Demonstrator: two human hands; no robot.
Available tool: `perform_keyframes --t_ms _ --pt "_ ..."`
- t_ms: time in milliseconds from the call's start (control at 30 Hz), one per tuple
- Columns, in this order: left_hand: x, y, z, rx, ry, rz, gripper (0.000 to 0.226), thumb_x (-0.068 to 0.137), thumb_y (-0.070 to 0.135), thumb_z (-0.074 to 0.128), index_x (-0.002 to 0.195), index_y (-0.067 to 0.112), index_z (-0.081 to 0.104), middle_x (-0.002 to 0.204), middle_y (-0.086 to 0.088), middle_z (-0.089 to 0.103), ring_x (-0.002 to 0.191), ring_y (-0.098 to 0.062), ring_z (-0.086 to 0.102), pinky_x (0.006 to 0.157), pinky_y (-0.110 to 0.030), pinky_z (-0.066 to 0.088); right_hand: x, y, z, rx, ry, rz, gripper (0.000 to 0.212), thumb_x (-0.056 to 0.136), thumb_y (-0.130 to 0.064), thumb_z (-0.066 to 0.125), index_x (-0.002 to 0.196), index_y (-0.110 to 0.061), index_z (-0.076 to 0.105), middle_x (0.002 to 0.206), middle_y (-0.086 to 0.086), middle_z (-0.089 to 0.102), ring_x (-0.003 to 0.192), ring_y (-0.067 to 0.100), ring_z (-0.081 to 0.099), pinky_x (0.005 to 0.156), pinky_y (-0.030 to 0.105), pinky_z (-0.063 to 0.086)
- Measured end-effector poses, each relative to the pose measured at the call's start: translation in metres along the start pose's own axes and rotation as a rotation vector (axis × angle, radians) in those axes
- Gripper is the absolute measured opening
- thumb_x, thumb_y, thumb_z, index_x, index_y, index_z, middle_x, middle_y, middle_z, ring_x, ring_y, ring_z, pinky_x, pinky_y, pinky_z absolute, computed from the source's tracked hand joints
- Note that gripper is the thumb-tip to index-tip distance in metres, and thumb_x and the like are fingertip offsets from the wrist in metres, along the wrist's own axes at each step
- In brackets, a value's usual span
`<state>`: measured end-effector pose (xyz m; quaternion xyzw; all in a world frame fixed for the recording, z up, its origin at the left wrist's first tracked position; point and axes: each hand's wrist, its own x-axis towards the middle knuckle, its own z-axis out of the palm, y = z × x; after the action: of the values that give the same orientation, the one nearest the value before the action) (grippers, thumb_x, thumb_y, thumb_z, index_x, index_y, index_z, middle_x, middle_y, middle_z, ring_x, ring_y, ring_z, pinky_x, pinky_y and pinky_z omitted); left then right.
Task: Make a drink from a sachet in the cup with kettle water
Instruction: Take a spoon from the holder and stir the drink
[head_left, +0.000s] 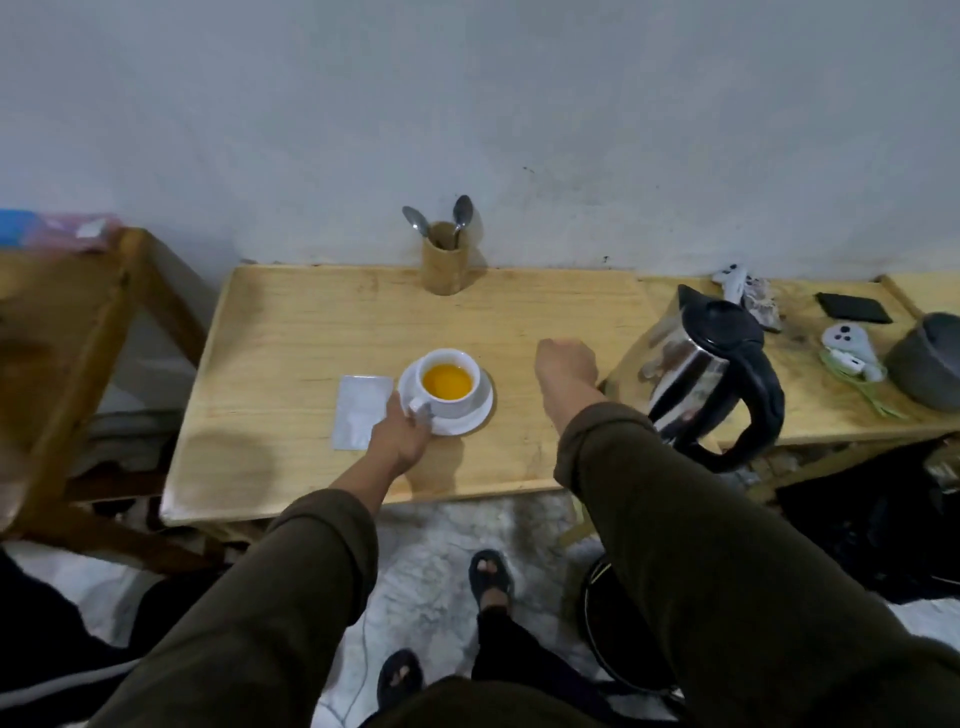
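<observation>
A white cup (453, 359) holding orange liquid stands on a white saucer (480, 410) in the middle of the light wooden table (311, 332). My left hand (402, 434) grips the saucer's near left edge beside the cup's handle. A silvery sachet (360, 410) lies flat just left of the saucer, partly under my left hand. My right hand (566, 361) hovers as a loose fist over the table, between the cup and the steel kettle (706, 374) with its black lid and handle. Nothing shows in the right hand.
A wooden holder (444, 265) with two spoons stands at the back by the wall. On the right lie a dark pot (930, 364), a black phone (852, 307) and white gadgets (849, 345). A wooden frame (67, 332) stands left; a black stool (618, 623) is below.
</observation>
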<state>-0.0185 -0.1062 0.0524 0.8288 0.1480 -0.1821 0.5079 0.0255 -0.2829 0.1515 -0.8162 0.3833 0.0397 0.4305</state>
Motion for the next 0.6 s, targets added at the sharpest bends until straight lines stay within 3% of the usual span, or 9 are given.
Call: perform_keyframes --t_ms 133,267,333,400,500,600 --pt "0.012 0.008 -0.014 0.072 -0.064 -0.017 0.054 0.093 0.032 0.050 0.140 0.007 0.038 0.141 -0.016 0.050 0.127 -0.033 0.049 0.099 -0.034 0.039 0.027 -0.048 0.035 -0.389 -0.186 -0.251 0.029 0.094 -0.017 0.040 0.105 -0.001 0.062 0.108 0.017 0.060 0.106 0.031 0.058 0.082 0.031 0.042" --pt "0.025 0.009 -0.027 0.094 -0.118 -0.086 0.045 0.092 0.033 0.053 0.131 0.009 0.051 0.132 -0.014 0.057 0.123 -0.026 0.052 0.099 -0.031 0.040 0.061 -0.090 0.073 -0.460 -0.201 -0.464 0.032 0.094 -0.014 0.040 0.115 0.001 0.059 0.123 0.018 0.060 0.115 0.032 0.056 0.082 0.031 0.042" --pt "0.030 0.008 -0.035 0.063 -0.183 -0.067 0.028 0.092 0.026 0.055 0.115 0.011 0.060 0.108 -0.009 0.059 0.102 -0.017 0.058 0.081 -0.017 0.045 0.078 -0.110 0.089 -0.441 -0.250 -0.517 0.035 0.093 -0.017 0.044 0.121 0.001 0.057 0.125 0.020 0.059 0.117 0.034 0.055 0.091 0.035 0.045" --pt "0.032 0.011 -0.042 -0.036 -0.236 -0.092 0.026 0.090 0.012 0.059 0.114 0.002 0.063 0.097 -0.001 0.060 0.074 0.001 0.061 0.061 -0.003 0.043 0.092 -0.125 0.103 -0.407 -0.260 -0.509 0.043 0.090 -0.032 0.049 0.123 -0.004 0.055 0.121 0.017 0.061 0.111 0.032 0.058 0.089 0.035 0.047" --pt "0.037 0.011 -0.050 -0.141 -0.224 -0.175 0.021 0.088 0.004 0.061 0.108 0.002 0.065 0.075 0.009 0.063 0.045 0.008 0.057 0.049 -0.004 0.043 0.115 -0.143 0.120 -0.427 -0.237 -0.527 0.045 0.085 -0.032 0.053 0.123 -0.008 0.053 0.121 0.014 0.061 0.109 0.033 0.060 0.093 0.040 0.050" --pt "0.043 0.008 -0.053 -0.191 -0.214 -0.249 0.010 0.086 0.008 0.064 0.094 0.012 0.067 0.052 0.019 0.064 0.044 0.003 0.053 0.048 -0.009 0.044 0.137 -0.156 0.127 -0.493 -0.300 -0.619 0.040 0.088 -0.027 0.047 0.123 -0.011 0.058 0.127 0.015 0.058 0.115 0.034 0.056 0.087 0.037 0.048"
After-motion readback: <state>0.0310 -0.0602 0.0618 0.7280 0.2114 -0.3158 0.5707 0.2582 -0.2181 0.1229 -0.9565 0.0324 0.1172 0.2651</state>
